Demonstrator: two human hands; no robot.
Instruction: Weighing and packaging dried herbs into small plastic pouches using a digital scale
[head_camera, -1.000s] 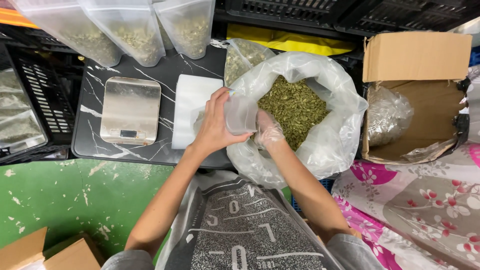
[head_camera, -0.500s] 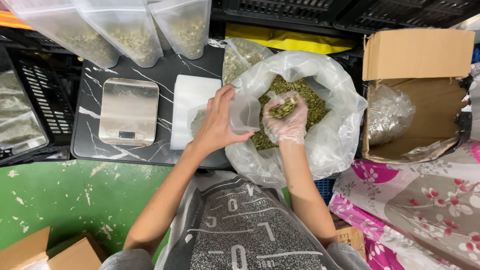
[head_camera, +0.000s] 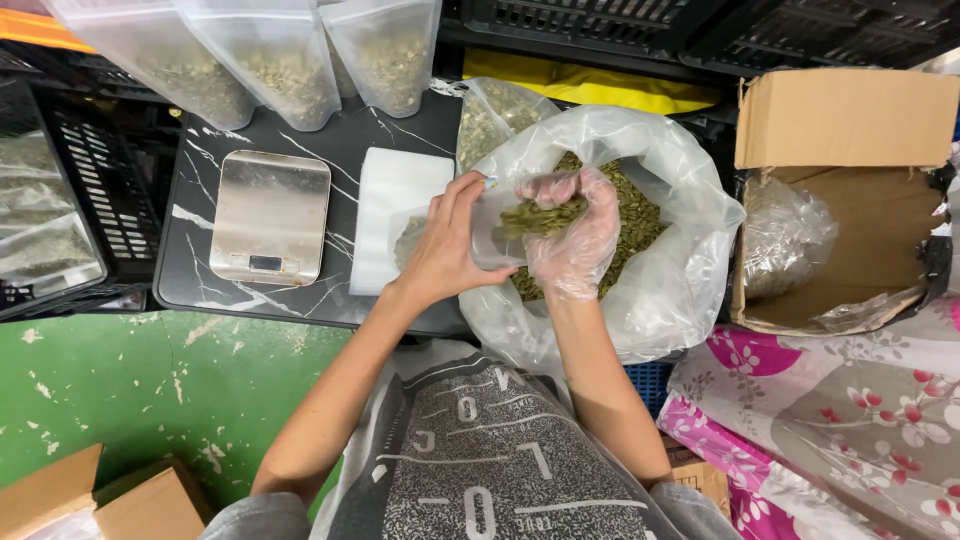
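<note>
Handful of green dried leaf (head_camera: 540, 215) sat in your right hand (head_camera: 570, 235) at frame centre, the hand in a thin clear glove, fingers curled closed around the clump. Your left hand (head_camera: 445, 245) was bare and pinched the mouth of a small clear pouch (head_camera: 480, 225) just beside it, thumb and fingers shut on the plastic. Pouch and handful were touching or nearly so; you held both above the rim of the big clear sack (head_camera: 660, 290), right of centre.

Progress, as a judgement: the pouch looked near the start of its fill. Little could be made out inside it, since your hands covered most of it. The handful had not been let go. Weighing looked undone too: the steel kitchen scale (head_camera: 268, 215) at left centre had a bare platform. Three filled pouches (head_camera: 290, 70) stood along the upper left edge, so some of the batch seemed finished. The sack held plenty more.

Look of the material: flaky, olive to pale green, loose and light, with broken bits and crumbs. It clung together in your grip.

Other notes: white board (head_camera: 390, 200) lay between scale and sack on the dark marbled tabletop (head_camera: 190, 270). Cardboard box (head_camera: 850, 200) with a crumpled bag sat at the right.
</note>
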